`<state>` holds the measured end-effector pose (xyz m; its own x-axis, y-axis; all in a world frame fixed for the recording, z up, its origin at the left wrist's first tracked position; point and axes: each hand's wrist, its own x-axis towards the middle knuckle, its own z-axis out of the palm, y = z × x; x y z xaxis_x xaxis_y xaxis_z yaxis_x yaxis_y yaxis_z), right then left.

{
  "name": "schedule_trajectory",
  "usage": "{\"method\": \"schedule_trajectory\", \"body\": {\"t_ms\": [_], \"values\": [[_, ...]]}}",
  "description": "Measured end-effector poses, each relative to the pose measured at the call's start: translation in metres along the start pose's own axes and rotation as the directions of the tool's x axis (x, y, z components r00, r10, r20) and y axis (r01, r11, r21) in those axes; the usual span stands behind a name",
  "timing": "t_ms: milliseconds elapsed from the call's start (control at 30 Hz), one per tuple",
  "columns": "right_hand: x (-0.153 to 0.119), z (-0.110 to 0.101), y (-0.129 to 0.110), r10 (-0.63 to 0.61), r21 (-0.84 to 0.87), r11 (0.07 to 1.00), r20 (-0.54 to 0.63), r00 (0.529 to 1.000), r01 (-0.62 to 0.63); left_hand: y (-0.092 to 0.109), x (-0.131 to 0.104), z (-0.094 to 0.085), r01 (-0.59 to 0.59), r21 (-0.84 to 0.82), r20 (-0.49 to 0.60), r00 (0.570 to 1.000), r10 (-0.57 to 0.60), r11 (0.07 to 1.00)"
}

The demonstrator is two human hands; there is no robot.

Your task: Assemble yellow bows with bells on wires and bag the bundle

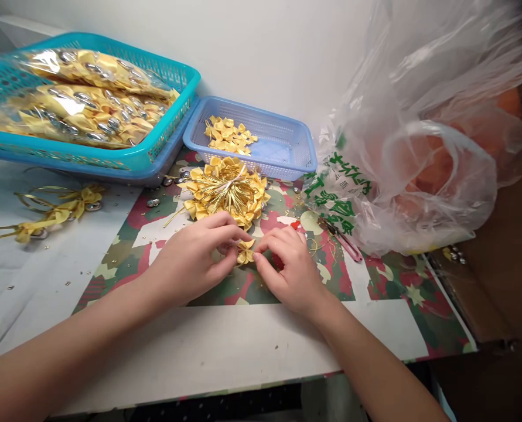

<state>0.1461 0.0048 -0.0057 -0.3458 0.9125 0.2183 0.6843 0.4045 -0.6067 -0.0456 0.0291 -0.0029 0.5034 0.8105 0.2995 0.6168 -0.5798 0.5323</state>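
Note:
A small yellow ribbon bow (pixel 245 252) lies between my two hands on the camouflage-patterned sheet (pixel 252 287). My left hand (pixel 199 255) has its thumb and forefinger closed at the bow's left side. On the other side, my right hand (pixel 290 265) has curled fingers, with the thumb and forefinger near the bow's right edge; whether they pinch anything is hidden. Something red shows partly under the right fingers. Just beyond my hands sits a round bundle of yellow bows (pixel 228 190) with gold cords gathered at its centre.
A blue basket (pixel 287 126) with loose yellow bows stands behind. At the left are a teal basket (pixel 164 143) of bagged bows and a gold-corded string (pixel 54 220). Pink-handled snips (pixel 348 246) lie beside plastic bags (pixel 419 176) at right.

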Motion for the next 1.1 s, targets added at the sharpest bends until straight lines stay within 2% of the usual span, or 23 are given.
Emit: {"method": "schedule_trajectory", "body": {"t_ms": [167,400,733,900,1100], "values": [[0.0002,0.0013,0.0,0.005,0.006,1.0,-0.005,1.0,-0.005,0.0028,0.0054,-0.0046,-0.009,-0.196,0.008,1.0,0.011,0.981],[0.0012,0.0022,0.0003,-0.002,0.026,1.0,-0.019,1.0,0.003,0.0043,0.0079,-0.002,0.006,-0.14,-0.005,1.0,-0.006,0.99],[0.0027,-0.001,0.001,0.012,0.061,0.998,-0.06,0.998,-0.009,-0.004,0.0071,0.0027,0.019,-0.015,0.022,1.0,-0.019,1.0],[0.0031,-0.0029,0.0041,0.007,0.1,0.995,-0.123,0.992,0.005,-0.0048,0.0073,-0.0015,0.005,-0.048,0.019,1.0,-0.004,0.999],[0.0029,-0.0046,0.0033,-0.009,0.118,0.993,-0.138,0.99,0.026,-0.0035,0.0092,-0.007,0.056,-0.105,0.03,0.998,-0.053,0.993]]}}
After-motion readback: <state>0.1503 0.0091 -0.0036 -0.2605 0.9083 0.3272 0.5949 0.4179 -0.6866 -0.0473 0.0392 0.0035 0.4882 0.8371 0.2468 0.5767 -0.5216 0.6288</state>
